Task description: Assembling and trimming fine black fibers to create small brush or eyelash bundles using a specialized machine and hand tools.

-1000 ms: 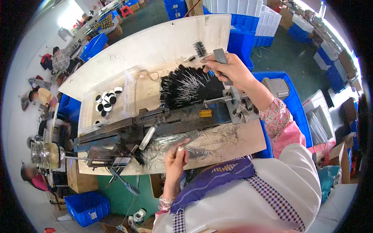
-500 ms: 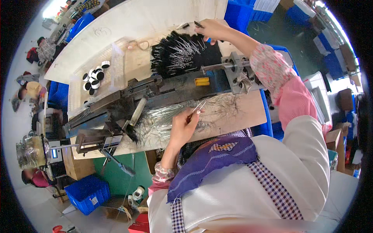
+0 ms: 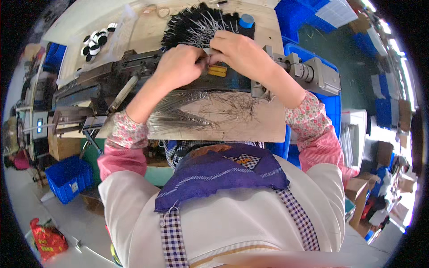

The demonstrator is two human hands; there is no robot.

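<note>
My left hand point(image 3: 181, 66) and my right hand point(image 3: 241, 52) meet over the metal bench machine point(image 3: 147, 60), fingertips together. Both are closed in a pinch. A small pale piece shows between them, too covered by fingers to name. Just below the fingertips, a yellow block point(image 3: 217, 70) sits on the machine. Right behind my hands lies a heap of black-bristled twisted-wire brushes point(image 3: 192, 27) with looped wire ends. A round blue cap point(image 3: 246, 20) rests at the heap's right side. Bundles of thin metal wires point(image 3: 178, 118) lie on the near part of the wooden table point(image 3: 268, 127).
A clear plastic bin point(image 3: 67, 62) at the left holds several white-and-black rolls point(image 3: 94, 42). The machine's cylindrical chuck end point(image 3: 308, 73) juts out at the right. A lever bar point(image 3: 123, 94) slants on the left. Blue crates point(image 3: 69, 178) stand around the table.
My left hand has risen from the near wires to the machine. My right hand has come back from the far side of the brush heap, and both hands now meet. The view has shifted.
</note>
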